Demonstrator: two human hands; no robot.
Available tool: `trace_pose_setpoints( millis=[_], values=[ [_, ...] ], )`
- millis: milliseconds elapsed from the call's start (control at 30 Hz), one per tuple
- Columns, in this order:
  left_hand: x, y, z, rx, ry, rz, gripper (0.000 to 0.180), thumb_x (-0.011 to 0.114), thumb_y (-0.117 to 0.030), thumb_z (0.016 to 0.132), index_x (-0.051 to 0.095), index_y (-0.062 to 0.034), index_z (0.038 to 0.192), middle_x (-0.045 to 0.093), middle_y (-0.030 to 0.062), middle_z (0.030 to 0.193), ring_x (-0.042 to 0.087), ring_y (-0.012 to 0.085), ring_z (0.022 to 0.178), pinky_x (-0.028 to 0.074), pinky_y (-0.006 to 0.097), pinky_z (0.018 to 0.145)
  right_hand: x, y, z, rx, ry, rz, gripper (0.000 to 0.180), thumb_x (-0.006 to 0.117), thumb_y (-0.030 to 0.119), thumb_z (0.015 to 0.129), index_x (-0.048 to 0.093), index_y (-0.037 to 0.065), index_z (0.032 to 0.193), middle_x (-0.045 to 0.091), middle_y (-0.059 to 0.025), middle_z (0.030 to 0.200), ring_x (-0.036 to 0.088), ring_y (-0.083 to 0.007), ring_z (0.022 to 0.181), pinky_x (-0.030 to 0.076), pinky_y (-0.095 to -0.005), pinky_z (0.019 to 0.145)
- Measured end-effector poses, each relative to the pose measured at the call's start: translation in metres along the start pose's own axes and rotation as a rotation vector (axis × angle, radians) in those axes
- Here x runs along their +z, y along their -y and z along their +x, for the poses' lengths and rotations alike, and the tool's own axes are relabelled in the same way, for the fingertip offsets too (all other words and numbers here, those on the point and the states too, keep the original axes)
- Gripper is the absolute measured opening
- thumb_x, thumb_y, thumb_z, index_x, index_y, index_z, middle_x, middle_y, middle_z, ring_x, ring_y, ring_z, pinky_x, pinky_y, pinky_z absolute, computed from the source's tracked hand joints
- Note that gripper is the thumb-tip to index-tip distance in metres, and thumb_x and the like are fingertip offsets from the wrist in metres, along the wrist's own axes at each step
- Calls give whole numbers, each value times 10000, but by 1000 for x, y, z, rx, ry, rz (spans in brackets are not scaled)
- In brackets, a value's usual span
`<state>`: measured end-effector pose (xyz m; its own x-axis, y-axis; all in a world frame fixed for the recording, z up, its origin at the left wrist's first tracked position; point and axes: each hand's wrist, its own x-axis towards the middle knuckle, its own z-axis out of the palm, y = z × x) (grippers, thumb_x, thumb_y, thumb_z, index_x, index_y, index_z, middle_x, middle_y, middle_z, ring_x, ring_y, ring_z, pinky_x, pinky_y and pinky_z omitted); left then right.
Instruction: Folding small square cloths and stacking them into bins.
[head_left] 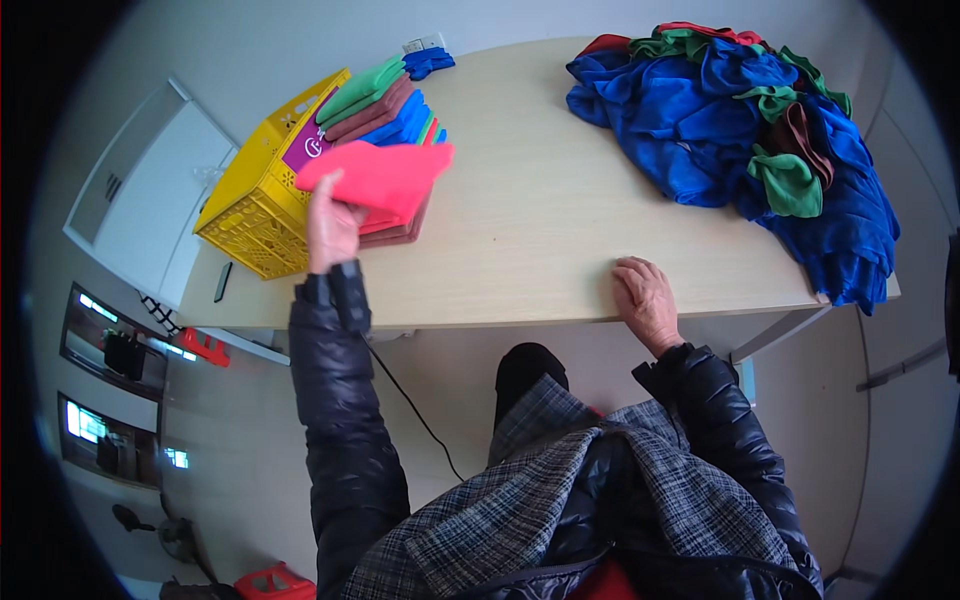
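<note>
My left hand (334, 228) is closed on a folded pinkish-red cloth (385, 175), gripping its near left corner. The cloth is held over stacks of folded cloths, next to the yellow crate. Green (362, 92), brown (375, 112) and blue folded cloths (398, 118) show beyond it, and a brown folded cloth (400, 234) shows below it. The held cloth covers part of the stacks. At the table's front edge rests my right hand (647, 302), its fingers lying loosely bent on the tabletop, with no object visible in it.
A yellow plastic crate (262, 215) stands at the table's left. On the right lies a big heap of loose blue cloths (690, 130) with green, red and brown ones, hanging over the front edge. A dark flat object (222, 282) lies near the crate. Below runs a black cable (415, 412).
</note>
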<state>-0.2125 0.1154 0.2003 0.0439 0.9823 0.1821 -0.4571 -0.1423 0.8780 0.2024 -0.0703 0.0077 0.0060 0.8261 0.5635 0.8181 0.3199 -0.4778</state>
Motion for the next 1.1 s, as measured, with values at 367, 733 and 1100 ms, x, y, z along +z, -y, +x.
trace_pose_setpoints(
  millis=[367,733,1100],
  values=[
    [-163,63,102,-207,-286,-174,473,658,-306,932,516,-59,1309,604,129,1306,595,263,1186,547,409,964,1,16,8,44,23,-151,354,640,195,839,622,29,1151,608,-135,1271,521,-336,1247,410,-452,1055],
    [-237,82,123,-360,-129,-436,744,764,-266,847,382,98,1372,542,234,1306,585,329,1178,537,397,994,-3,10,8,96,147,-62,318,654,173,804,615,-5,1065,603,-170,1183,541,-359,1164,450,-448,976],
    [21,234,-101,-116,-3,460,106,608,-135,964,601,-54,896,606,30,751,569,129,667,464,271,603,-83,-82,10,393,-510,120,98,635,129,867,705,60,861,684,-161,826,668,-358,765,549,-411,692]
  ],
)
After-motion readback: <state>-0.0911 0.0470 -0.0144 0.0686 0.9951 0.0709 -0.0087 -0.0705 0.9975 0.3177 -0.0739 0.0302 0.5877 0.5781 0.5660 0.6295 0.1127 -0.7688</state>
